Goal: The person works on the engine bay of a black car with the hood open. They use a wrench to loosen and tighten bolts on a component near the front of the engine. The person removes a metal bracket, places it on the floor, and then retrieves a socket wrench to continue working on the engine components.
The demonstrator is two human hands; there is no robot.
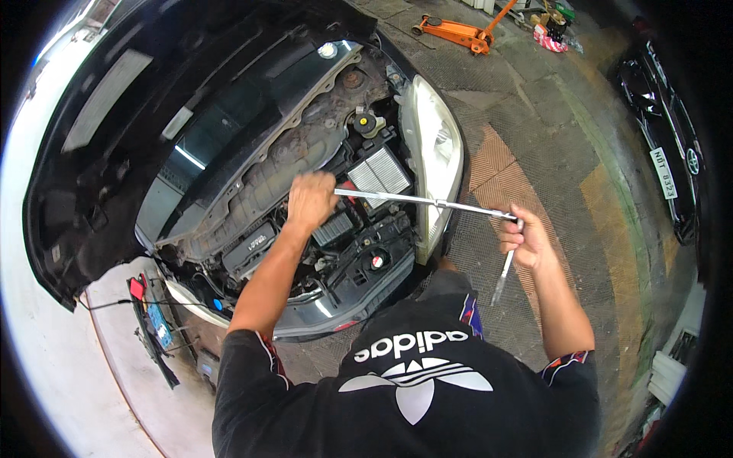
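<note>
One black shirt (pixel 305 427) nearest, left hand (pixel 311 200) and right hand (pixel 532 240) hold one wrench (pixel 397 198).

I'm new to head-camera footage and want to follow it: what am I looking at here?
There is no machine doing the work; you see a person's two bare hands. The single picture comes from a wide fisheye camera on that person's head, looking down, so straight edges bend near the rim. The black shirt at the bottom is the wearer's own.

The left hand and right hand hold a long silver rod between them. A shorter silver bar angles down below the right hand; how the two join is unclear.

Beneath the rod is the open engine bay of a car, its hood raised, with a headlight near the right hand. Farther off, an orange floor jack stands on the floor.
</note>
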